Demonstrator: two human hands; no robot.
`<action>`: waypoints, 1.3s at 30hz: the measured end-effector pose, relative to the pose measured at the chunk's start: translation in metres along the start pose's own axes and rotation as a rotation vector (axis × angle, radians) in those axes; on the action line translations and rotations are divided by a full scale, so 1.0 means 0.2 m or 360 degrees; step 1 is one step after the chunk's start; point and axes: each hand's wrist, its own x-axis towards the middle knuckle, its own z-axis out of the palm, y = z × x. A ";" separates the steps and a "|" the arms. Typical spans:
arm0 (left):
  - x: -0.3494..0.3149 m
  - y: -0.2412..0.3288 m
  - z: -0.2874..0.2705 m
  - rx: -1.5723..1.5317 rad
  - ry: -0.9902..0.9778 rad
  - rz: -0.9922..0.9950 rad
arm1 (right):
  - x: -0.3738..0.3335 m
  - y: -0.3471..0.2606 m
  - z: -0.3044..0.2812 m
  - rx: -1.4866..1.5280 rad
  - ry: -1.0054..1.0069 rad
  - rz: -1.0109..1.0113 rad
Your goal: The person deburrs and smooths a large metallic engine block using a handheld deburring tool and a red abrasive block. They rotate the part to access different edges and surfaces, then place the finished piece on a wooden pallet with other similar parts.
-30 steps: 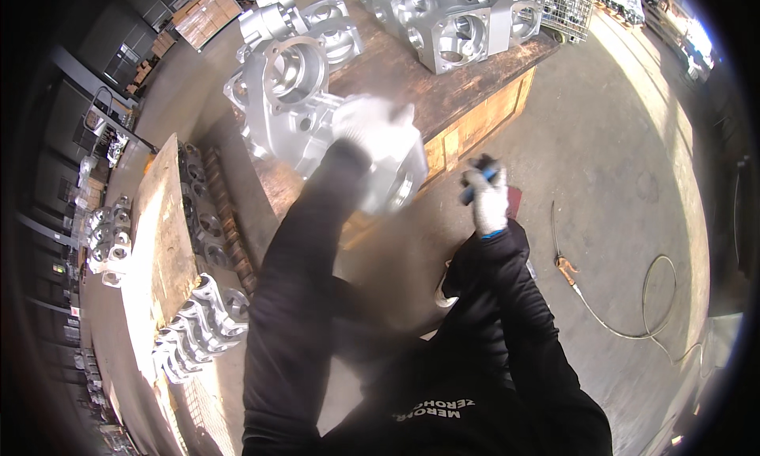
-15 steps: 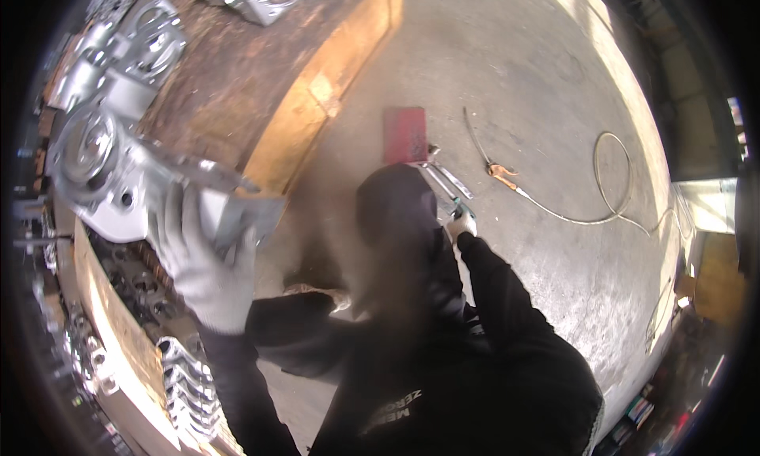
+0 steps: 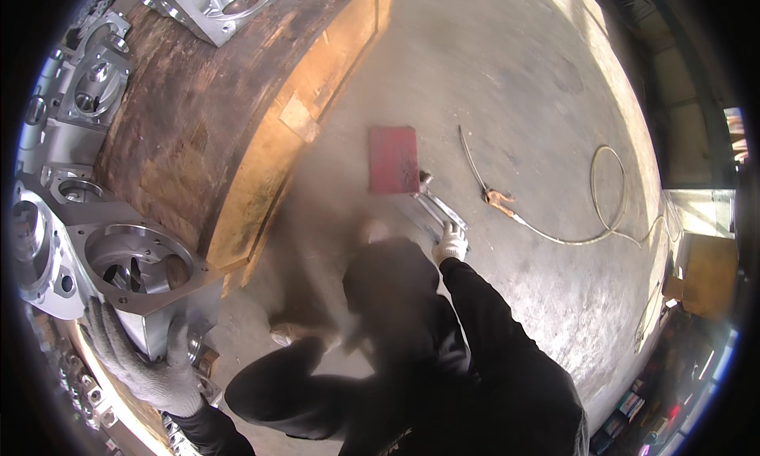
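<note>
My left hand (image 3: 146,373), in a grey-white glove, has its thumb and fingers around the lower corner of a silver metal housing (image 3: 150,325). The housing has a flat flange and a wide round bore that faces up. Low over the floor, my right hand (image 3: 450,244), also gloved, reaches the near end of long silver metal tools (image 3: 445,208). Its fingers are closed; whatever lies in them is hidden. A flat red case (image 3: 393,159) rests on the floor just beyond these tools.
A worn wooden bench (image 3: 198,115) with a yellowish side board stands on my left. More silver housings (image 3: 95,88) sit along it. To the right, an orange air gun (image 3: 497,196) on a looped hose (image 3: 570,241) lies on the concrete floor.
The view has shifted, and the housing's bore and flange now show more squarely. My left hand sits lower on the housing. The green-and-dark handle at my right hand no longer shows.
</note>
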 end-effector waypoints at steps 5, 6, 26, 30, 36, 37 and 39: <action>0.09 -0.06 0.11 0.0043 0.0066 0.0026 | 0.37 -0.46 -0.03 -0.0191 0.0178 -0.0663; 0.08 -0.05 0.10 -0.0050 0.0027 -0.0042 | 0.43 -0.55 -0.05 -0.0297 0.0117 -0.0665; -0.45 0.75 0.08 -0.1468 -0.0290 -0.0674 | -0.16 -0.53 -1.63 0.2783 -0.0896 -0.0979; -0.58 0.78 0.38 -0.2873 -0.0532 -0.1674 | -0.29 -0.55 -1.74 0.0754 0.0210 -0.1693; -0.89 0.66 0.46 -0.3272 -0.0365 -0.1893 | -0.63 -0.82 -1.62 0.1594 -0.0922 -0.1457; -0.94 0.64 0.46 -0.3184 -0.0228 -0.1909 | -0.72 -0.88 -1.59 0.1599 -0.0900 -0.1628; -1.03 0.59 0.45 -0.2920 -0.0087 -0.1915 | -0.93 -1.00 -1.49 0.1058 -0.0286 -0.1851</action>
